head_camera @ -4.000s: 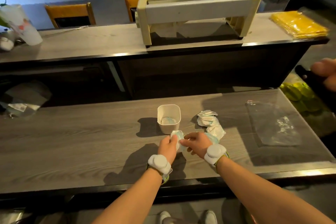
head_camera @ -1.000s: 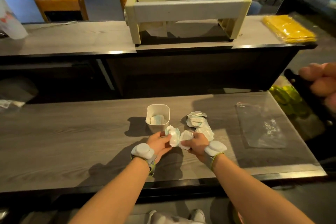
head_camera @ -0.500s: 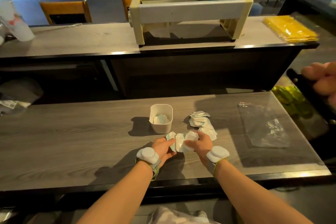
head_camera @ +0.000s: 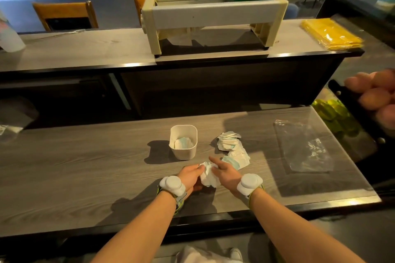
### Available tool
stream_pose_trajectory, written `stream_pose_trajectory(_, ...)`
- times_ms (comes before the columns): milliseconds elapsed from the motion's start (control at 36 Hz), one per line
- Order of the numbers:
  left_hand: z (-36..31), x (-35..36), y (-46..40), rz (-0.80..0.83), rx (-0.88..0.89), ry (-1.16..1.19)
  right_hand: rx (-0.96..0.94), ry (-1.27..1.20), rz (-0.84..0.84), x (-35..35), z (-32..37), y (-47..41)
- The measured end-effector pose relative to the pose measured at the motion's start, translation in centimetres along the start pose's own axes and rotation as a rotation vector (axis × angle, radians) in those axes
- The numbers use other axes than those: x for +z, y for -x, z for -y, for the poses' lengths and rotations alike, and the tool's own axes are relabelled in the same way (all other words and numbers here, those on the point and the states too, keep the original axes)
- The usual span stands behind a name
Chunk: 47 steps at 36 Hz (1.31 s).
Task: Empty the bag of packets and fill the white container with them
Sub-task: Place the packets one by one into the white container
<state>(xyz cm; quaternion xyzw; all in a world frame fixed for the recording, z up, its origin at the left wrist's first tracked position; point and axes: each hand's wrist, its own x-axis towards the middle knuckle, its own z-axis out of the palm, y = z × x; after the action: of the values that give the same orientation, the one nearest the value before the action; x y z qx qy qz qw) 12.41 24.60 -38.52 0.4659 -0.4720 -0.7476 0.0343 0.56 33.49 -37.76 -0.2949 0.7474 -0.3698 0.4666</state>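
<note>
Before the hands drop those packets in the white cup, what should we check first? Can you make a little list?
1. Packets held: ok, the left hand and right hand pinch a small bunch of packets.
2. White container upright: ok.
3. Room inside: ok, only a few packets at the bottom.
4. Path clear: ok, nothing stands between hands and container.
5. Bag emptied: looks flat, cannot tell for sure.
6. Loose pile waiting: not ok, more remain on the table.

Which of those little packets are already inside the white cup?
Only the few standing in the white container. The loose pile lies on the table to its right, and a bunch is held between both hands.
</note>
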Motion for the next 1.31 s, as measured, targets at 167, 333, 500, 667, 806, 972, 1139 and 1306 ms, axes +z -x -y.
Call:
stream_pose_trajectory(167, 0.5, 1.6, -1.3, 0.028, -0.05, -0.038, 0.049, -0.07, -0.041, 0.7, -1.0, -0.4)
stream_pose_trajectory(333, 0.8, 1.8, -2.1, -0.046, -0.062, 0.036, 0.04, 0.055, -0.222, -2.0, -2.3, -1.6)
stream_pose_trajectory(500, 1.1, 1.0, -2.6, -0.071, -0.095, 0.031, 0.161, 0.373, -0.248, -4.9, -4.0, -3.1)
stream_pose_trajectory(667, 1.0, -0.2, -2.7, -0.07, -0.13, 0.039, 0.139, 0.566, -0.23, -5.5, -4.9, -3.5)
stream_pose_trajectory(806, 1.1, -0.5, -2.6, -0.11, -0.135, 0.029, 0.075, 0.701, -0.289, -5.0, -4.6, -3.8)
stream_pose_trajectory(972, 0.7, -0.1, -2.1, -0.154, -0.132, 0.017, 0.08, 0.595, -0.201, -5.1, -4.3, -3.5)
stream_pose_trajectory(1139, 0.8, 0.8, -1.8, -0.163, -0.122, -0.011, 0.078, 0.733, -0.186, -4.9, -4.3, -3.0)
stream_pose_trajectory(1306, 0.8, 1.9, -1.4, -0.217, -0.118, 0.028, 0.072, 0.377, -0.258, -5.2, -4.0, -2.8)
